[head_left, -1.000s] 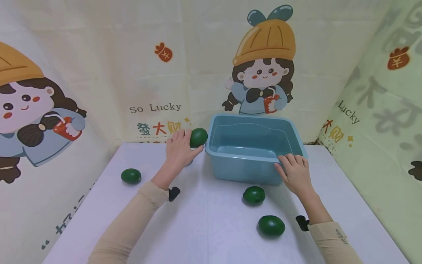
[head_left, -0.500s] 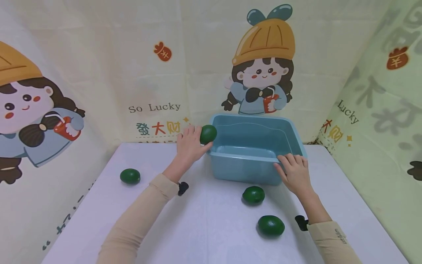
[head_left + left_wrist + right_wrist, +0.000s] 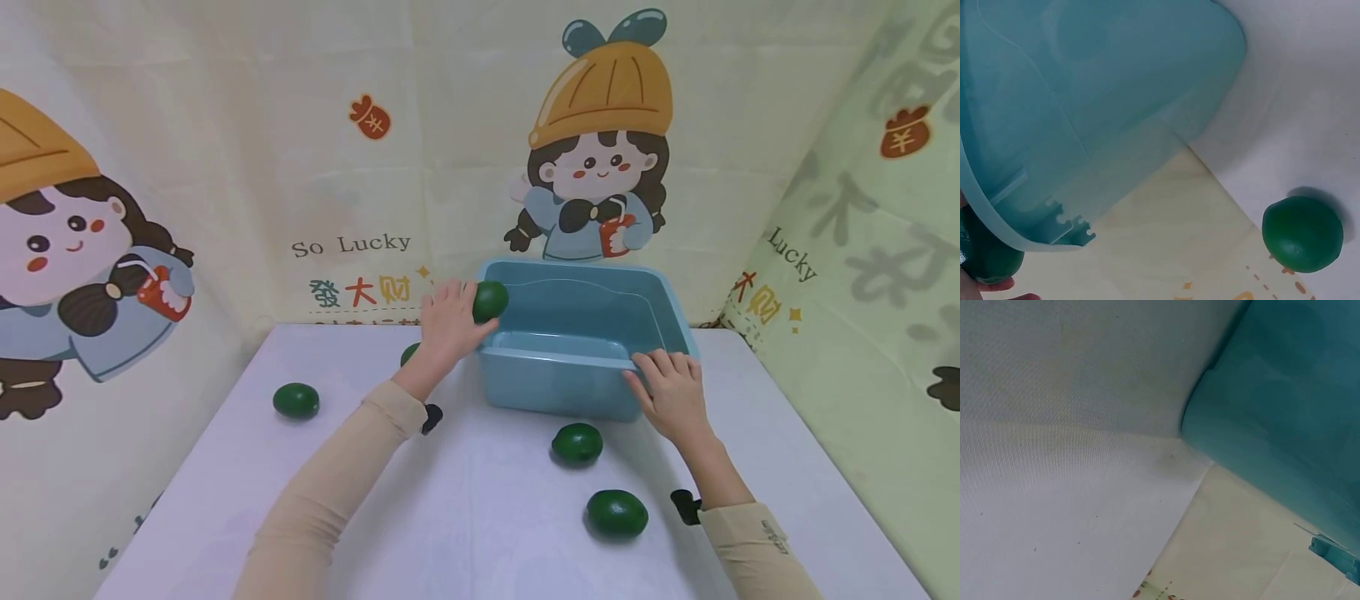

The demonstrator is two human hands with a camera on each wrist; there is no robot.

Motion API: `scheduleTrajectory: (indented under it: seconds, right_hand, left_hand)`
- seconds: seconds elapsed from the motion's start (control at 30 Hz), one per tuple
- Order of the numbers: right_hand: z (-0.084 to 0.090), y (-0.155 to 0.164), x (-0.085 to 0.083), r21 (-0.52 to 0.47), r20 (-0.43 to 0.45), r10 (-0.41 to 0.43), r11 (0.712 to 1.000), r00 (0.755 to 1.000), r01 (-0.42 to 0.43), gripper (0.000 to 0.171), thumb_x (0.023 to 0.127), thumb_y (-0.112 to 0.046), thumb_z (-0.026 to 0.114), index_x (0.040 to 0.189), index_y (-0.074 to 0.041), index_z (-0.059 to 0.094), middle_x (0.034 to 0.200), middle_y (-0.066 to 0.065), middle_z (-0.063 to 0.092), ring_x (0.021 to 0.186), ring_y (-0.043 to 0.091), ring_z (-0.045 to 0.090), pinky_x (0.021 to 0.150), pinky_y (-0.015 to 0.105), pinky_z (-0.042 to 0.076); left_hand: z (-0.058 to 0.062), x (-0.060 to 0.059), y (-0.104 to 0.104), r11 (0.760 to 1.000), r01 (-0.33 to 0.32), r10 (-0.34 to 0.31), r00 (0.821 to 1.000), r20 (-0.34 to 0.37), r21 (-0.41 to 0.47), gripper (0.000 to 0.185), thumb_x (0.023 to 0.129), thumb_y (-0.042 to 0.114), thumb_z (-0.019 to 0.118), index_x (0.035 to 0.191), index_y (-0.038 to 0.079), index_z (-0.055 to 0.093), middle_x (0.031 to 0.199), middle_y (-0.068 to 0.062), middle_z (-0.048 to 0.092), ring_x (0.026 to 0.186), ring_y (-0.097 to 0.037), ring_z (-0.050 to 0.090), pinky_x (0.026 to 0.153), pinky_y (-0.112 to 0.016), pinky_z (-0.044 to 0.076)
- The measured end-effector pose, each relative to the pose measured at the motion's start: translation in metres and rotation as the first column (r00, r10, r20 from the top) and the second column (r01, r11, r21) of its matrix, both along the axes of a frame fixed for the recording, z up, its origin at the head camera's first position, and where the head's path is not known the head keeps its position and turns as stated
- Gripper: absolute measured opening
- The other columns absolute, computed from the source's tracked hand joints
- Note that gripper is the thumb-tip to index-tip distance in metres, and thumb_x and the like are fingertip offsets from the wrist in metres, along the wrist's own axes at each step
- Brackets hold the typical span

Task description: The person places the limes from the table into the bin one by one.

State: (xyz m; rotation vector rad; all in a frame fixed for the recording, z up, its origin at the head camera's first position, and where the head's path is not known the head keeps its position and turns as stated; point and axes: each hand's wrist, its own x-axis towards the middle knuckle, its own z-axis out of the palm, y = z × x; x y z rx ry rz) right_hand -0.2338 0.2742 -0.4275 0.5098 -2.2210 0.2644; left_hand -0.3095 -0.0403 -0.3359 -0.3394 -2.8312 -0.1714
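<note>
Over at the blue tub point(image 3: 558, 387), the person's left hand point(image 3: 452, 323) is curled in a grip at its left rim, left arm point(image 3: 330, 492) outstretched; the right hand point(image 3: 671, 396) hooks over its front right corner.

On my remote view, a white table point(image 3: 465, 525) carries a blue tub point(image 3: 558, 387). Left of the tub I see two green fruits point(image 3: 296, 401), one partly hidden, and in front of it two more green fruits point(image 3: 617, 513)

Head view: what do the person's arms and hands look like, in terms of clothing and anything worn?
Left sleeve and right sleeve are beige; the right has a small dark marking, too small to read. A black piece shows by the left cuff, another by the right. Left hand and right hand are gloveless.
</note>
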Motion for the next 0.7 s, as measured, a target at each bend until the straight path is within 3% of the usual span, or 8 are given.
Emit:
scheduleTrajectory:
  seconds: [0.37, 0.7]
  right_hand:
    - [0.000, -0.001, -0.001, -0.004, -0.003, -0.001, 1.000, 1.000, 0.001, 0.061, 0.096, -0.052, 0.025, 0.100, -0.001, 0.059, 0.090, 0.017, 0.053, 0.083, 0.035, 0.043, 0.077, 0.052, 0.027]
    - [0.001, -0.001, -0.003, -0.003, -0.017, 0.000, 1.000, 1.000, 0.000, 0.060, 0.096, -0.051, 0.026, 0.099, -0.001, 0.059, 0.089, 0.017, 0.053, 0.083, 0.036, 0.043, 0.077, 0.053, 0.027]
  left_hand:
    - [-0.001, -0.014, 0.021, 0.995, -0.017, 0.017, 1.000, 0.005, -0.096, 0.071, 0.082, 0.064, 0.044, 0.133, 0.014, 0.037, 0.115, -0.006, 0.043, 0.105, -0.023, 0.041, 0.082, -0.042, 0.039]
    - [0.003, -0.021, 0.037, 0.997, -0.017, 0.019, 0.999, 0.037, -0.072, 0.071, 0.083, 0.062, 0.046, 0.135, 0.015, 0.035, 0.118, -0.006, 0.042, 0.107, -0.023, 0.039, 0.084, -0.040, 0.036]
